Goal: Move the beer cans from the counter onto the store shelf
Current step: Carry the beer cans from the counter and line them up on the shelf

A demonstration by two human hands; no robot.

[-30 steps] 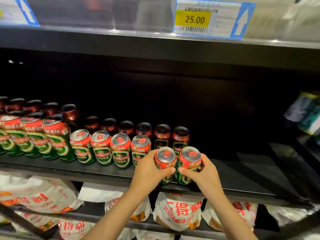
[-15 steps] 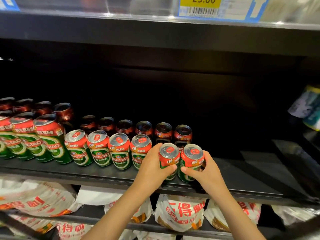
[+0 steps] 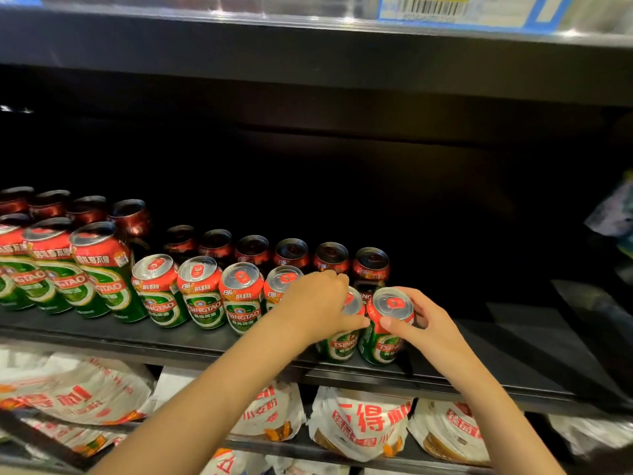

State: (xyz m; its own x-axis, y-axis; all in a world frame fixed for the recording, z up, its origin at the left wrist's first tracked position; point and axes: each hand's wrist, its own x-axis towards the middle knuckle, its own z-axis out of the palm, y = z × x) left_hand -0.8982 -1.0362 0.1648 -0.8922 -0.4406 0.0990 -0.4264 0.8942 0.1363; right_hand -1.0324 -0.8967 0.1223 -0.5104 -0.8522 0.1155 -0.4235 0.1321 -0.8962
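**Two cans at the shelf edge, both hands on them**

The left hand (image 3: 313,311) wraps over the top and side of one beer can (image 3: 342,341), its fingers curled round it so that most of the lid is covered. The right hand (image 3: 423,325) holds the neighbouring can (image 3: 383,334) from the right side, thumb across the front and fingers behind. Both cans stand at the front lip of the store shelf (image 3: 513,358), at the right end of the front row of cans (image 3: 202,293), touching or very nearly touching each other.

The risk, as I judge it, lies in the edge. The two cans sit close to the lip, and letting go before they are pushed back could leave one to tip forward onto the bagged goods (image 3: 359,426) on the shelf below. Shoving them back too firmly could knock the back row (image 3: 291,252) directly behind, or jostle the front-row can hidden under the left wrist.

Whether the can bases rest flat on the shelf cannot be told for certain. The desk the cans come from is out of view, so how many remain is unknown. The shelf's rear is too dark to read, and the price label (image 3: 455,8) above is cut off.
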